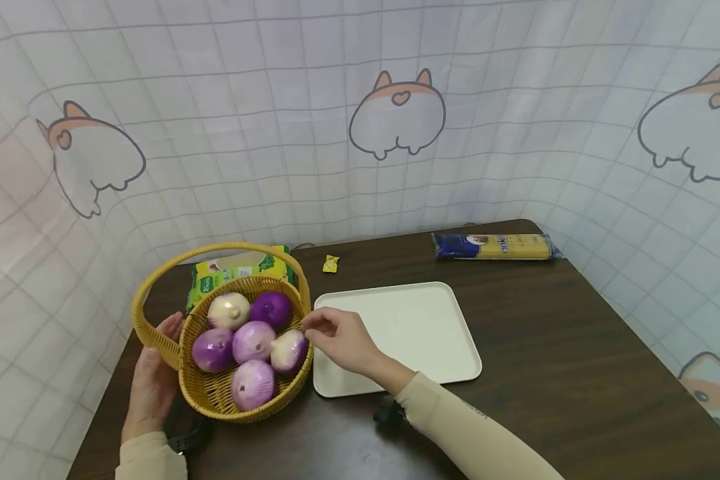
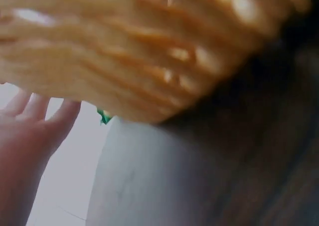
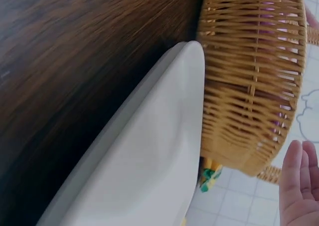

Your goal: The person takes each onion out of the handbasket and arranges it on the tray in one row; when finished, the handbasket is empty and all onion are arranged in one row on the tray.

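Observation:
A yellow woven basket [image 1: 246,415] with a tall handle stands at the left of the table, holding several purple and white onions [image 1: 254,341]. At its left side my left hand [image 1: 153,380] rests with the fingers along the outer wall; in the left wrist view those fingers [image 2: 62,118] look straight below the blurred weave. My right hand [image 1: 345,340] is by the right rim, above the white tray [image 1: 396,320]. Its fingers [image 3: 294,171] look extended and hold nothing in the right wrist view. Whether they touch the rim I cannot tell.
Behind the basket lies a green and yellow packet [image 1: 210,280]. A small yellow wrapped piece [image 1: 331,264] is at the table's back edge. A blue and yellow pasta packet [image 1: 498,247] lies at the back right. A patterned curtain [image 1: 312,167] surrounds the dark table [image 1: 552,360].

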Tool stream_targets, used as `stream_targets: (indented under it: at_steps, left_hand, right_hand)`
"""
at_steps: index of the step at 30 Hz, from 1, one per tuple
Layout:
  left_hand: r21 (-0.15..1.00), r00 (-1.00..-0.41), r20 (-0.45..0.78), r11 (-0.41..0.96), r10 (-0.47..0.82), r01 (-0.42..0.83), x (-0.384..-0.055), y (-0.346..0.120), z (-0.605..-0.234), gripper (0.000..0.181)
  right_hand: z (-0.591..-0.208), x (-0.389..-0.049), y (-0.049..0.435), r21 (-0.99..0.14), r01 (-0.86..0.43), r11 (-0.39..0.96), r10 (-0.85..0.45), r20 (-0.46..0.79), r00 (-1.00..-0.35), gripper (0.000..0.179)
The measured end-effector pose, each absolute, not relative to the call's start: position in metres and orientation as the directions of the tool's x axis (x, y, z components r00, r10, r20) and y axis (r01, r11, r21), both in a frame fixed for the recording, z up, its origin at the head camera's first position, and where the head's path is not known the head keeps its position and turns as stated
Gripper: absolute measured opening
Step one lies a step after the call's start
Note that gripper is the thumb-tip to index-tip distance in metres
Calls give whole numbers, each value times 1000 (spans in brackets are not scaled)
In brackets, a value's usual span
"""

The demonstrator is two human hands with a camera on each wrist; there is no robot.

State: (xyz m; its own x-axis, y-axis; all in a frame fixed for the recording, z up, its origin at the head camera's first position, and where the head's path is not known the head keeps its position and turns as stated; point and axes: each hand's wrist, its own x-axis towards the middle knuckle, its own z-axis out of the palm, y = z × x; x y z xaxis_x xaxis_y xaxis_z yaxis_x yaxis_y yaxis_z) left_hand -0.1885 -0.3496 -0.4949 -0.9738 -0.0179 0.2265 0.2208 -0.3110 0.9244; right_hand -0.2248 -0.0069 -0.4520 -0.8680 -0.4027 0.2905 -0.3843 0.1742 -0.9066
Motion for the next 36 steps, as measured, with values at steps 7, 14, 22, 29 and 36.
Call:
stream_targets:
  at_steps: [7, 14, 22, 29, 36]
  left_hand:
    - [968, -990, 113, -216, -83, 129, -189, -344, -498, 33]
    - [987, -972, 38, -142, -233, 73, -197, -334, -497, 11]
    - [993, -952, 52, -85, -300, 81, -200, -328, -497, 16]
    - [991, -947, 76, -79, -313, 105, -203, -328, -499, 11]
    - [993, -941, 79, -61, -329, 105, -201, -330, -499, 11]
  right_hand:
    - [-453, -224, -25, -935, -338, 102, -430, 265, -863, 23]
    - [-451, -228, -38, -918, -362, 161, -456, 256, -852, 33]
    - [-445, -228, -46, -561, -622, 546, -571, 294, -766, 48]
    - [-445, -221, -49, -311, -577, 755, -528, 234, -816, 61]
    - [-443, -215, -53, -250, -500, 829, -475, 156, -866, 62]
